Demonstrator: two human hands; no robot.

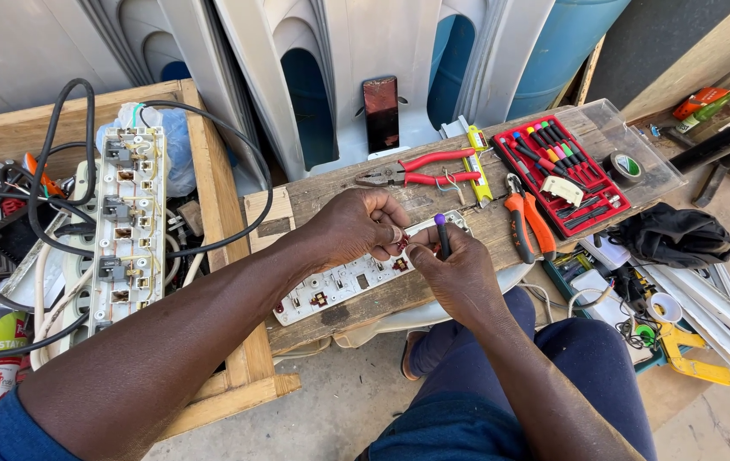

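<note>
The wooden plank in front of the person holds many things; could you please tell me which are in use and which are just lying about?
In use:
- white power strip panel, steadied by the left hand
- purple-tipped screwdriver, in the right hand

Lying about:
- red-handled pliers
- orange-handled pliers
- red screwdriver set tray
- black tape roll
- second opened power strip in the wooden crate

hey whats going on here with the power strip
A seated person works on an opened white power strip lying on a wooden plank across their lap. The left hand pinches a small part at the strip, while the right hand holds a purple-tipped screwdriver there. Red pliers, orange pliers and a red screwdriver set lie on the plank. Another opened strip sits in a crate.
</note>
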